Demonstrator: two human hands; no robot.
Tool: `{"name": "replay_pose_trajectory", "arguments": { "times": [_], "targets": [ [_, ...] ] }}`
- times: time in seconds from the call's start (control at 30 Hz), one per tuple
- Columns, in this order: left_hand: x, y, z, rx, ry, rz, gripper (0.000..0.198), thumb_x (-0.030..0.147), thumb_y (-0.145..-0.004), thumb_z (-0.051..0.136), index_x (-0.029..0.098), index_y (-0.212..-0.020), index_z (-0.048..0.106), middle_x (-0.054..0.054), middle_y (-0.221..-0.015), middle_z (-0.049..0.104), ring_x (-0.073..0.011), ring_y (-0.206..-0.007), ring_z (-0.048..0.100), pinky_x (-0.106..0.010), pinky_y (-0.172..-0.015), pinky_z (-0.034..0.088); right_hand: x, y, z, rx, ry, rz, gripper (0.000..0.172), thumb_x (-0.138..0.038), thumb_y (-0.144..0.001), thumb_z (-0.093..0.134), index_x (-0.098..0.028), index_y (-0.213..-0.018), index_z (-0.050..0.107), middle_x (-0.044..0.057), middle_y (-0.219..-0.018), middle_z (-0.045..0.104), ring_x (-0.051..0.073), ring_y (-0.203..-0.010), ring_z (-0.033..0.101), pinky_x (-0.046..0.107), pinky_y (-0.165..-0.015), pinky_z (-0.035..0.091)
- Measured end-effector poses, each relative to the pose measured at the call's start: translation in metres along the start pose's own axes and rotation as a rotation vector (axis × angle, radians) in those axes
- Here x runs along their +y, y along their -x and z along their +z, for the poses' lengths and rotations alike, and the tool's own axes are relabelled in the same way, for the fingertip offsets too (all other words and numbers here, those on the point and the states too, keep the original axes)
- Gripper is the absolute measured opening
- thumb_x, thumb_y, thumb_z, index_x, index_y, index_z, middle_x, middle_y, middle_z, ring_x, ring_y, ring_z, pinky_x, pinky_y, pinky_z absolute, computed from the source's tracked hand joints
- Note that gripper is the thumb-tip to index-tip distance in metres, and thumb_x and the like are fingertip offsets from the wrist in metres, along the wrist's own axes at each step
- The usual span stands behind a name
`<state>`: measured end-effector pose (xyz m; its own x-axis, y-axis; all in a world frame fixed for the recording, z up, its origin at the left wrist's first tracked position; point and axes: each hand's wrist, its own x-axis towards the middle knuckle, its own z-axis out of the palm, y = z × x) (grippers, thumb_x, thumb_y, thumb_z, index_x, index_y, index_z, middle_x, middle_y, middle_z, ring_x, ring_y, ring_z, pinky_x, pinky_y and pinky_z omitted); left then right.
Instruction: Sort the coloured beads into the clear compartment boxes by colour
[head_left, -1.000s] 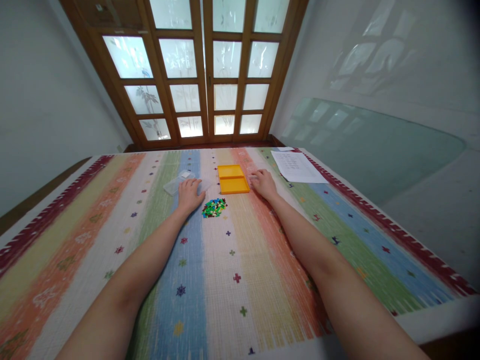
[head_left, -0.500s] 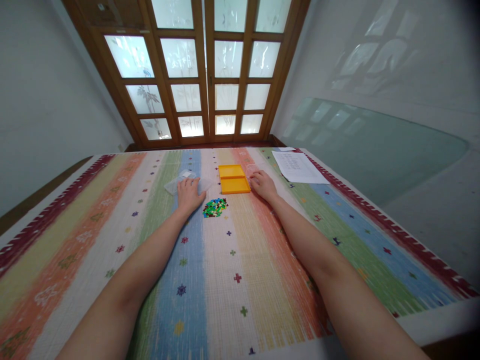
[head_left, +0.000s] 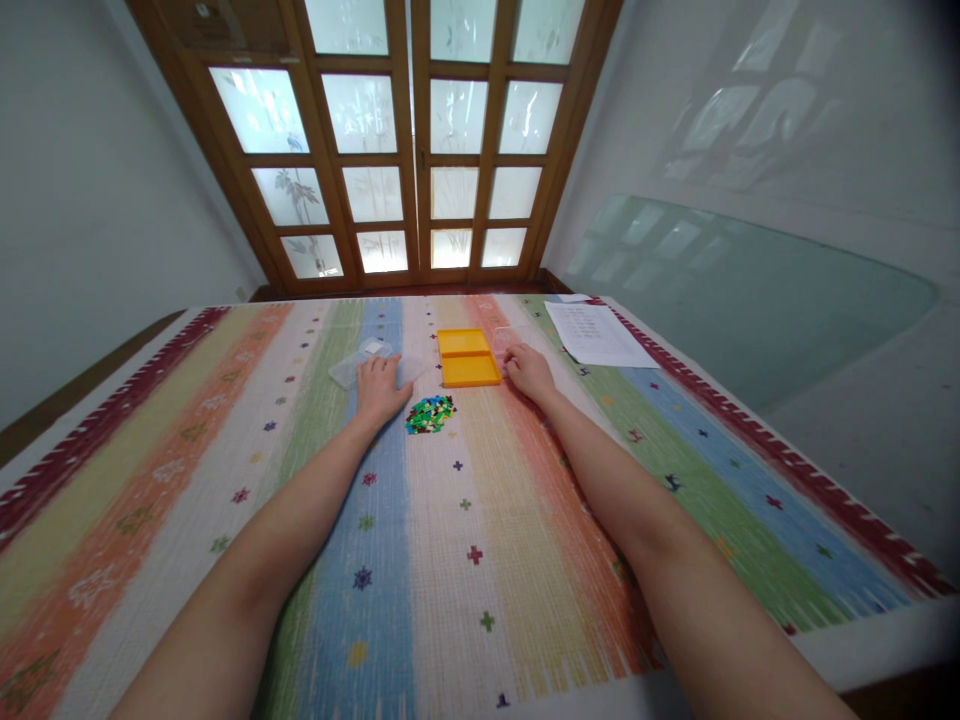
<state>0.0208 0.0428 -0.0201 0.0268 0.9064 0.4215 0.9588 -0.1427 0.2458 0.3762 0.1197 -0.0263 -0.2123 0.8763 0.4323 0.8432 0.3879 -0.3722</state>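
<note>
My left hand lies palm down with its fingers spread, over part of a clear plastic piece with a small white patch. To the right of it, a yellow two-part tray lies open like a book. My right hand rests at the tray's right edge with its fingers curled in, touching or beside a thin clear plastic case. Whether anything is inside those fingers is hidden. Nearer me than the tray, a loose pile of small green, blue, brown and yellow pieces sits on the cloth.
A striped, patterned tablecloth covers the table. Printed paper lies at the right, by the cloth's dark red border. A wooden door with glass panes stands beyond the far edge, and a wall runs along the right.
My right hand has shifted slightly right, its fingers curled a little more, and more of the clear case shows. My left hand has barely moved.
</note>
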Motion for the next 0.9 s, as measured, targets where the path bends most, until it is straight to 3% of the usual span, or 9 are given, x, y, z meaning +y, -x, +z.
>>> {"name": "replay_pose_trajectory", "arguments": {
  "times": [0.17, 0.43, 0.6, 0.77, 0.9],
  "targets": [
    [0.0002, -0.0003, 0.0006, -0.007, 0.014, 0.002, 0.062, 0.042, -0.090, 0.065, 0.018, -0.146, 0.056, -0.018, -0.137, 0.062, -0.0394, -0.138, 0.045, -0.057, -0.122, 0.028, -0.0007, 0.0025, 0.0023, -0.002, -0.039, -0.022, 0.020, -0.017, -0.089, 0.056, -0.021, -0.098, 0.073, 0.009, -0.116, 0.069, 0.024, -0.101, 0.064, 0.033, -0.090, 0.048],
    [-0.0002, -0.0021, 0.0012, 0.024, 0.068, 0.042, 0.061, 0.043, -0.091, 0.067, 0.019, -0.146, 0.056, -0.017, -0.136, 0.063, -0.0373, -0.133, 0.050, -0.055, -0.121, 0.030, -0.0032, 0.0023, -0.0017, 0.038, -0.021, -0.026, 0.024, -0.011, -0.088, 0.051, -0.020, -0.094, 0.072, 0.010, -0.111, 0.069, 0.024, -0.100, 0.062, 0.033, -0.088, 0.046],
    [-0.0025, -0.0036, 0.0049, 0.049, 0.126, 0.069, 0.059, 0.042, -0.091, 0.068, 0.018, -0.144, 0.058, -0.017, -0.134, 0.064, -0.0375, -0.131, 0.053, -0.056, -0.120, 0.032, -0.0015, 0.0008, -0.0017, -0.030, -0.035, -0.045, 0.025, -0.008, -0.087, 0.048, -0.018, -0.088, 0.070, 0.009, -0.102, 0.070, 0.022, -0.095, 0.061, 0.030, -0.085, 0.044],
    [-0.0029, -0.0046, 0.0069, 0.094, 0.230, 0.087, 0.057, 0.038, -0.089, 0.071, 0.020, -0.142, 0.058, -0.016, -0.134, 0.063, -0.0379, -0.129, 0.054, -0.058, -0.119, 0.034, 0.0000, -0.0012, 0.0021, -0.082, -0.044, -0.063, 0.022, -0.009, -0.086, 0.051, -0.018, -0.087, 0.071, 0.009, -0.100, 0.070, 0.022, -0.093, 0.061, 0.030, -0.085, 0.044],
    [0.0000, -0.0048, 0.0051, 0.125, 0.405, 0.100, 0.064, 0.035, -0.087, 0.073, 0.021, -0.147, 0.053, -0.015, -0.137, 0.059, -0.0340, -0.128, 0.056, -0.051, -0.115, 0.043, -0.0002, -0.0009, 0.0038, -0.053, -0.086, -0.034, 0.021, -0.010, -0.084, 0.053, -0.018, -0.088, 0.072, 0.008, -0.100, 0.071, 0.022, -0.090, 0.062, 0.030, -0.082, 0.045]
  ]
}}
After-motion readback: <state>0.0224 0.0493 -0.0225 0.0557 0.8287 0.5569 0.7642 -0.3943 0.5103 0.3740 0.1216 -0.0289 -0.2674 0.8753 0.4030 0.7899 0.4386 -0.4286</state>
